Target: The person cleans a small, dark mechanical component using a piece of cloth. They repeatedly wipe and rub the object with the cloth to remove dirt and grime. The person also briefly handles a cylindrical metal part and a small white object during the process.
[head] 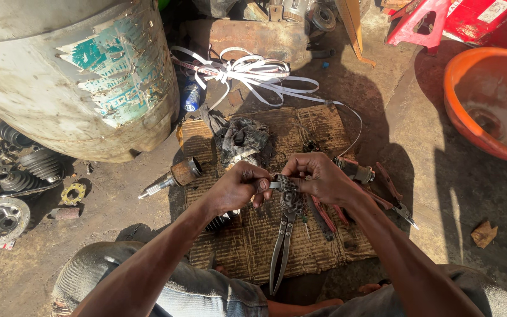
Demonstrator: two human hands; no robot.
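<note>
Both hands are meeting above a worn woven mat (318,126) on the ground. Left hand (239,186) and right hand (321,176) are each pinching, fingers closed, a small dark greasy part (289,194) held between them. Long-handled pliers (281,249) are hanging just under it. Beside the mat are lying a rusty axle shaft (174,176), a dirty rag (243,140) and white straps (253,71).

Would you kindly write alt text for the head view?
Both hands, left hand and right hand, grip a greasy part with long pliers over a cardboard mat; a drum and an orange basin stand nearby.
</note>
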